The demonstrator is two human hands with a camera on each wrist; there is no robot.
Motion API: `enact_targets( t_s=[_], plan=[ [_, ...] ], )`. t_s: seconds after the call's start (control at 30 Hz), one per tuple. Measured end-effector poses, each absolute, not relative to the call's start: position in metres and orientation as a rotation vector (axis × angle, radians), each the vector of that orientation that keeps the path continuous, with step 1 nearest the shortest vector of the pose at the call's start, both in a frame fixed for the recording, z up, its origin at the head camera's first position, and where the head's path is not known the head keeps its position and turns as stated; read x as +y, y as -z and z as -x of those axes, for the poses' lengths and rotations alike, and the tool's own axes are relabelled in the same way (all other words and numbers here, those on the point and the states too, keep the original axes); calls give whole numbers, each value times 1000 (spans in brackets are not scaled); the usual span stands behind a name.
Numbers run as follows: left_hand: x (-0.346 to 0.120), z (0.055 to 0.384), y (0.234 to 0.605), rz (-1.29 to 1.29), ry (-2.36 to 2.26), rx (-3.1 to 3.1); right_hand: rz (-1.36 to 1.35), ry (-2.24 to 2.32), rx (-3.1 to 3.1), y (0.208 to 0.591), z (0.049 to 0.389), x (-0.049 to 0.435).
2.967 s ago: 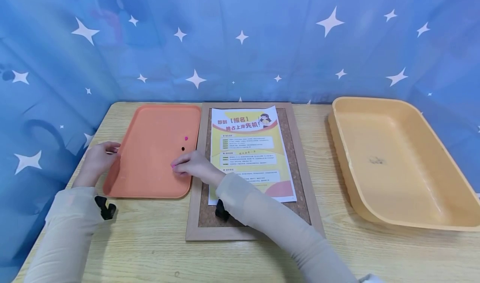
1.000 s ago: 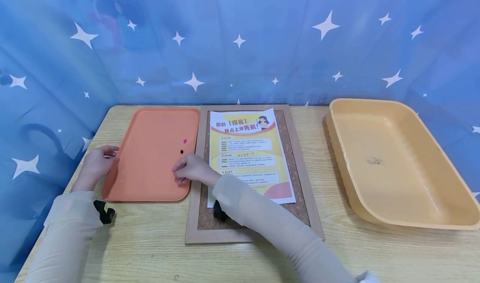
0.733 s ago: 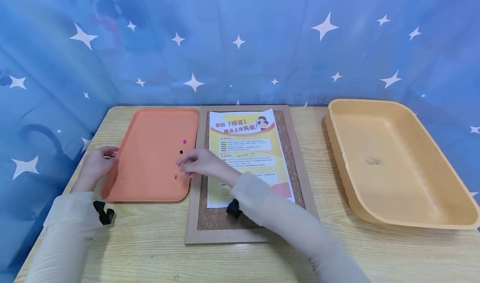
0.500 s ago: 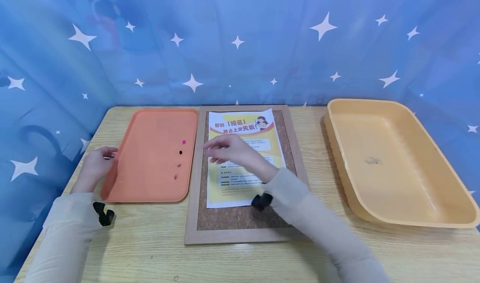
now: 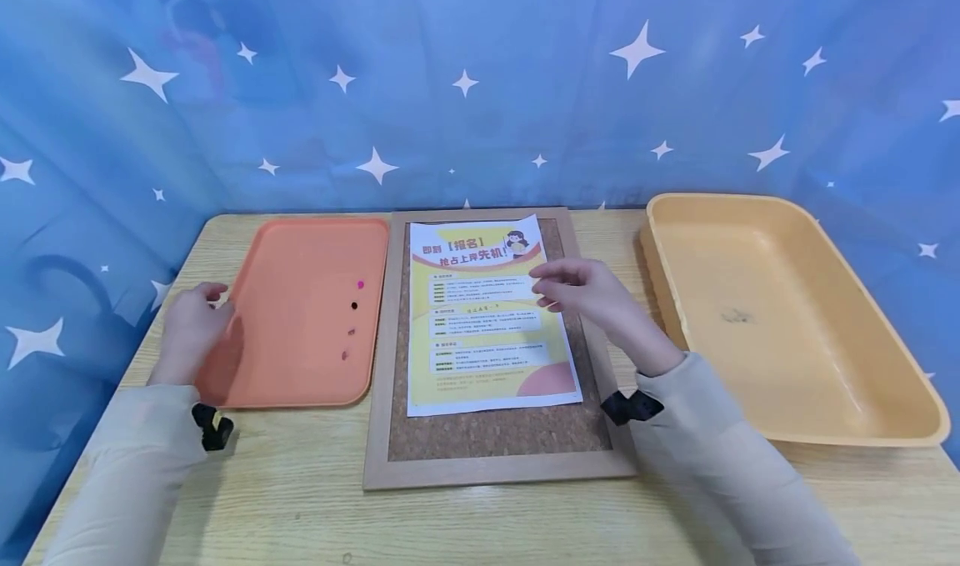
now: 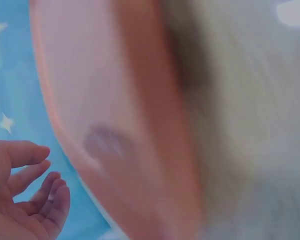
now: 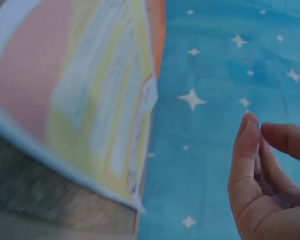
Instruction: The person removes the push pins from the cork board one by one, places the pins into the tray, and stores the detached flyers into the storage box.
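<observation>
My left hand [image 5: 193,324] is at the left rim of the orange tray [image 5: 300,253]; its fingers are loosely bent and hold nothing in the left wrist view. Near the tray's right side sit a pink pushpin-sized piece [image 5: 361,284], a black one [image 5: 355,306] and two dull reddish ones, the upper [image 5: 351,332] and the lower [image 5: 345,355]; they are too small to tell their kind. My right hand [image 5: 588,293] is over the right edge of the printed poster [image 5: 487,383], fingers half bent, thumb close to a fingertip, nothing visible held. The poster lies on a wood-framed cork board [image 5: 495,439].
A large yellow plastic tub [image 5: 810,333] stands at the right, with a dark smudge on its floor. A blue star-patterned cloth [image 5: 480,124] hangs behind the wooden table [image 5: 285,499]. Black straps with mounts sit on both wrists.
My right hand has let go of a small pink piece in the tray and moved right across the poster. Two reddish pieces it had covered now show. My left hand has stayed at the tray.
</observation>
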State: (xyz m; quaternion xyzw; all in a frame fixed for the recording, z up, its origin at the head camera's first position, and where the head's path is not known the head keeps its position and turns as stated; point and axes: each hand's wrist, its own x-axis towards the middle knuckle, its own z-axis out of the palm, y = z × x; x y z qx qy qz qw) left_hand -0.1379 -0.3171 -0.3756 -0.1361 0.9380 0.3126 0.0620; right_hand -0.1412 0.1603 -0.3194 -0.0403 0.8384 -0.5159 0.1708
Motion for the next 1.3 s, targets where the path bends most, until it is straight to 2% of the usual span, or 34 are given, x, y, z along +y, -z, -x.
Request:
enact_targets(
  t_s=[0.3,0.47,0.6,0.8,1.3],
  plan=[
    [-230,142,352,125,-1168,2852,-35,1468,2364,338,140,176],
    [-183,136,352,-47,-1213,2757,-67,1471,2382,349,141,179],
    [-157,131,356,-70,-1223,2649,-70,1448,2380,355,140,180],
    [-139,129,361,-9,-1208,2513,-81,1381,2375,364,140,183],
    [-126,132,373,8,-1115,2484,-54,1209,2355,370,141,183]
  ],
)
